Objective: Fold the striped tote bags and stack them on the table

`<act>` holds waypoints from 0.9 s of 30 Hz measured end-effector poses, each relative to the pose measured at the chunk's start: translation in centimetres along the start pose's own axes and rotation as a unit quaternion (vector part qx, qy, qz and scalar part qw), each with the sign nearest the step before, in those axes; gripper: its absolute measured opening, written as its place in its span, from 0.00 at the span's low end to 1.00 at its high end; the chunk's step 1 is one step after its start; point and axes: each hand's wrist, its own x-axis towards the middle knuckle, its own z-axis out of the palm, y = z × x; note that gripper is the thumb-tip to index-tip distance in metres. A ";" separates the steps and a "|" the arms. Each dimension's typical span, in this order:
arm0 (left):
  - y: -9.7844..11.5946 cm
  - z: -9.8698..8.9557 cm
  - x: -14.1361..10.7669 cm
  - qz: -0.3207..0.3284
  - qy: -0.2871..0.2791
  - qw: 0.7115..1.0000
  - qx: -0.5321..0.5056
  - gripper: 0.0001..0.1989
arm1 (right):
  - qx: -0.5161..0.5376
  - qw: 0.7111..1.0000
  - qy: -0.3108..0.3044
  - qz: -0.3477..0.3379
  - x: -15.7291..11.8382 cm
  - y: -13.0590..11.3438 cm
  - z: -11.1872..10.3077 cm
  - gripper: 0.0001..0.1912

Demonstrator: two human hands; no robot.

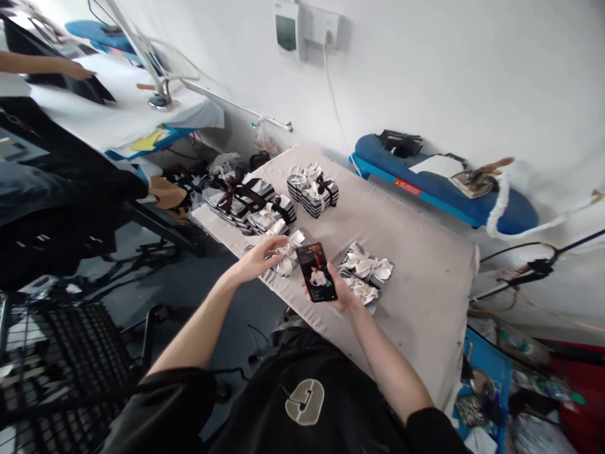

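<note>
A black smartphone with its screen lit is held in my right hand, over the cloth-covered table. My left hand is to the left of the phone, its fingers apart over a striped bundle tied with white ribbon; whether they touch it is hard to tell. More striped bundles with dark ribbons lie at the table's left end. Another group of striped bundles sits toward the wall, and further ones with white bows rest just right of my right hand.
A blue padded ironing board with an iron stands along the wall. At upper left, another person's hand is over a white-covered table. A black mesh rack is at lower left, and a blue tray at right.
</note>
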 end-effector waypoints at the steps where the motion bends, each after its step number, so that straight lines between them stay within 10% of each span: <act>1: 0.4 0.4 0.7 -0.007 -0.055 0.997 -0.046 0.31 | -0.024 1.000 -0.012 0.014 0.2 0.4 0.0 0.35; 5: -0.6 1.5 0.6 -0.157 -0.289 0.937 -0.119 0.26 | -0.137 0.986 -0.059 0.076 1.5 3.8 0.3 0.38; 7: -2.8 1.7 -1.7 -0.230 -0.320 0.912 -0.113 0.22 | -0.259 0.957 -0.063 0.115 2.1 6.4 0.2 0.42; 12: -11.2 2.2 -13.2 -0.277 -0.192 0.937 0.093 0.19 | -0.524 0.831 -0.014 0.188 1.0 13.1 -0.9 0.21; 17: -17.5 6.3 -24.3 -0.239 -0.134 0.935 0.228 0.25 | -0.566 0.802 -0.077 0.174 -1.7 15.6 -0.3 0.01; 27: -18.3 15.3 -25.2 -0.119 -0.094 0.988 0.038 0.23 | -0.504 0.829 -0.156 0.186 -3.3 14.9 -0.1 0.06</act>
